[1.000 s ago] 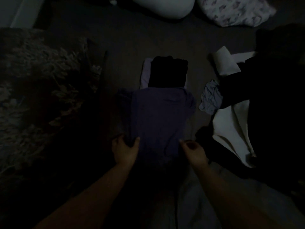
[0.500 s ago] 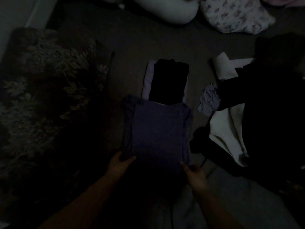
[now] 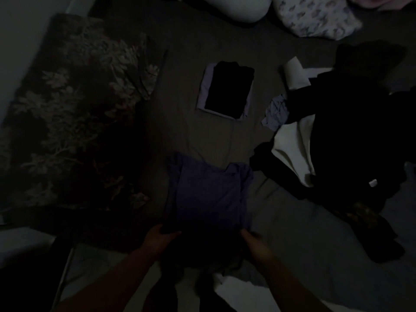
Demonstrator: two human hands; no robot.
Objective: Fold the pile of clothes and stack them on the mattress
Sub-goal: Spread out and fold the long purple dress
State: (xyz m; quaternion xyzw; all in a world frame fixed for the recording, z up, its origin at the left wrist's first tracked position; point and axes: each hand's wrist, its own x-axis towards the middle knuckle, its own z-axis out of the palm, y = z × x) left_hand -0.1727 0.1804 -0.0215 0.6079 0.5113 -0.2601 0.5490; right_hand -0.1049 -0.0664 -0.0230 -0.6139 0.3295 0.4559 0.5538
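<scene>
The room is very dark. A purple shirt [image 3: 208, 194] lies flat on the mattress [image 3: 202, 136], sleeves folded in. My left hand [image 3: 158, 238] grips its near left corner and my right hand [image 3: 255, 243] grips its near right corner. Beyond it sits a small stack [image 3: 227, 90]: a folded black garment on a folded pale lilac one. The unfolded pile [image 3: 337, 136] of black, white and pale blue clothes spreads at the right.
A floral blanket or cushion [image 3: 74, 113] covers the left side. A white pillow [image 3: 236, 7] and a patterned pillow [image 3: 315, 19] lie at the far edge. A white cloth [image 3: 243, 293] lies near my right forearm.
The purple shirt has slid toward me, away from the folded stack, with both hands holding its near corners. A strip of bare mattress now shows between shirt and stack.
</scene>
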